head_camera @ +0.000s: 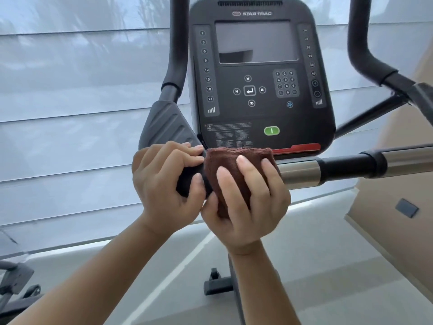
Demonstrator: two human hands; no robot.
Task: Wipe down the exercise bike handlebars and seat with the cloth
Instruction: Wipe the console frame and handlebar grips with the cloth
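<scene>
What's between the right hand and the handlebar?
Head view: the brown cloth, wrapped round the handlebar; the right hand grips over it.

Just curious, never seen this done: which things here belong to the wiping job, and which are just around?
In the job: brown cloth, handlebar, left hand gripping it, right hand holding the cloth round it.
Just around: console, green button, window blinds.

The cloth (222,158) hides part of the handlebar (346,166); the console's (257,113) small print is illegible.

A gym: exercise bike console (260,78), window blinds (70,90)
</scene>
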